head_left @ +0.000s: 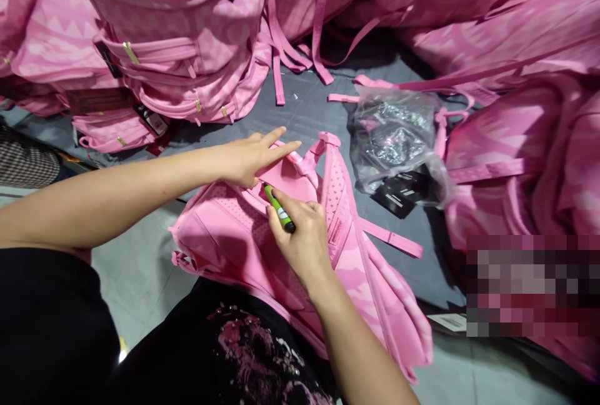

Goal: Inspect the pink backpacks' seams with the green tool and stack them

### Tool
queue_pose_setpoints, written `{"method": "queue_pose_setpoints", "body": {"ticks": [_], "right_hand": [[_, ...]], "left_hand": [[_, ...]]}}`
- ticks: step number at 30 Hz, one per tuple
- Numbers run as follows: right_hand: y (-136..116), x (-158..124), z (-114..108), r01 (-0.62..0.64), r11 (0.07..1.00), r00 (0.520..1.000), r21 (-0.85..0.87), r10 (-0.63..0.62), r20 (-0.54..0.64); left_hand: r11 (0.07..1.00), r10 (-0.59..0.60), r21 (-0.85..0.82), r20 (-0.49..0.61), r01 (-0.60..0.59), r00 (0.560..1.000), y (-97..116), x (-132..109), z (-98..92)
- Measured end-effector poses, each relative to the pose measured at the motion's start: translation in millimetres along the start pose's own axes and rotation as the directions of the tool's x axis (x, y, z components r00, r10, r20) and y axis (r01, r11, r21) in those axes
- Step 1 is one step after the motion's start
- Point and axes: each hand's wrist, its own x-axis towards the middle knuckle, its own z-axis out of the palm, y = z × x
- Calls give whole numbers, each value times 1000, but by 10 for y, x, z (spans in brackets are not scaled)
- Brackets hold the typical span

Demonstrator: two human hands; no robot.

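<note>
A pink backpack (356,267) lies back-side up in front of me, straps towards the right. My left hand (255,155) rests flat on its top edge, fingers stretched out and pointing right. My right hand (302,236) is closed round a green marker pen (280,209), whose tip touches the pink fabric just below my left hand's fingers.
Piles of pink backpacks (178,49) ring the grey floor on the left, back and right. A clear plastic bag (394,136) with black tags (398,195) lies right of the backpack. A white barcode label (447,322) lies on the floor at the lower right.
</note>
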Motion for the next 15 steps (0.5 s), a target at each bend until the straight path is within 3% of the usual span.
{"method": "queue_pose_setpoints", "body": {"ticks": [8, 15], "right_hand": [[-17, 53, 51, -39, 999, 999, -34, 39, -21], [11, 61, -41, -56, 998, 998, 14, 56, 21]], "left_hand": [[992, -91, 81, -24, 92, 996, 113, 65, 49], [999, 45, 19, 11, -46, 999, -88, 120, 41]]}}
